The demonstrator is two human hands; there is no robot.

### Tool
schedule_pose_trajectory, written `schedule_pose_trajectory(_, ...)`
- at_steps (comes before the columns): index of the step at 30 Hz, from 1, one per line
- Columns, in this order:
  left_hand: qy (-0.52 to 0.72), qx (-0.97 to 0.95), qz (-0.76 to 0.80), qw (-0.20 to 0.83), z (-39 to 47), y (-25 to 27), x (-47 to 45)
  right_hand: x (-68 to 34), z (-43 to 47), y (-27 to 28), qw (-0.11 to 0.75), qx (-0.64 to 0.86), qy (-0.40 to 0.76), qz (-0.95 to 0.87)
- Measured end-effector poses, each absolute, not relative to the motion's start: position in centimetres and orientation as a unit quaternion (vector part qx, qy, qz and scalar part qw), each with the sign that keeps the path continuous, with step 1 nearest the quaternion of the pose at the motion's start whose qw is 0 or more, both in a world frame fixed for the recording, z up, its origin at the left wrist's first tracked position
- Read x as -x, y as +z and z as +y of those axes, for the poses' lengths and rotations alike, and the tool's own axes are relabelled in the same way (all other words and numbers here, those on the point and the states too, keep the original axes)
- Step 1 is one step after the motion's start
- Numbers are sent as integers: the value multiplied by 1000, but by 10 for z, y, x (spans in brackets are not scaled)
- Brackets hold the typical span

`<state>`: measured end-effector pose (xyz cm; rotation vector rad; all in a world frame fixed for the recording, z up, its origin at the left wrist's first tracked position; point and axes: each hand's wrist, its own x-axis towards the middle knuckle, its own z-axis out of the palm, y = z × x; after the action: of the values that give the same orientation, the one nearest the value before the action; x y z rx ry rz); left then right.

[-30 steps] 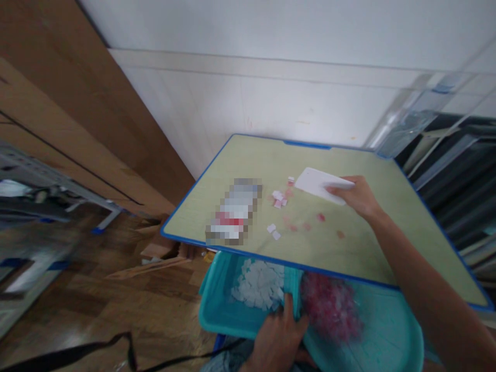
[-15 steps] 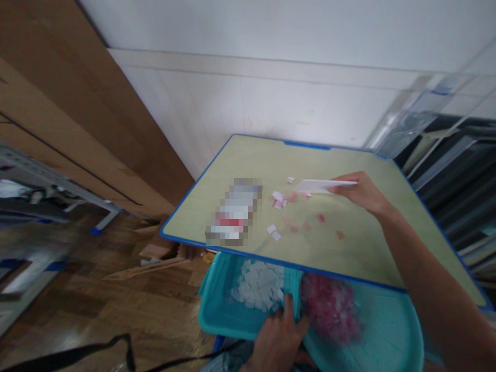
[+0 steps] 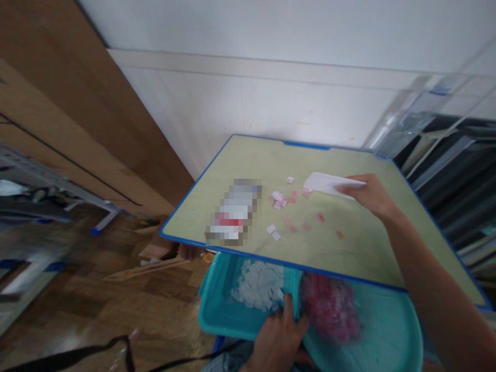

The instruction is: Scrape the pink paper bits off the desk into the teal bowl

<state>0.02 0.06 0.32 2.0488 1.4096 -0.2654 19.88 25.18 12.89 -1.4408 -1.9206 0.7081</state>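
Note:
My right hand [image 3: 366,194] pinches a flat, stiff white card [image 3: 325,184] by its right end, just above the table. The card's left end is close to small pink and white pieces [image 3: 279,197] scattered on the tabletop. Low in the view, my left hand [image 3: 279,333] grips the adjoining rims of two teal bins, index finger pointing forward and thumb to the right. In the left bin [image 3: 228,323] lies a heap of small white pieces [image 3: 259,287]. The right bin [image 3: 391,330] holds a blurred pile of red-pink pieces [image 3: 331,307].
The pale yellow table [image 3: 372,243] has a blue edge and stands against a white wall [image 3: 217,103]. A pixelated object [image 3: 234,212] lies on its left part. Tall cardboard [image 3: 127,129] rises at left; a black strap [image 3: 112,343] crosses the lower left.
My right hand has moved slightly right with the white card, which is now tilted so more of its face shows. My left hand stays in place on the bin rims.

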Motion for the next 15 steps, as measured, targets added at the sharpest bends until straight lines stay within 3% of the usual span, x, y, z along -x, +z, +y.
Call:
schedule_pose_trajectory(6, -98, -779, 543, 299, 0, 5, -1, -175, 255, 134, 333, 534, 262, -732)
schedule_pose_trajectory(15, -104, -779, 538, 305, 1, 3, -1, -151, 263, 130, 297, 462, 300, -780)
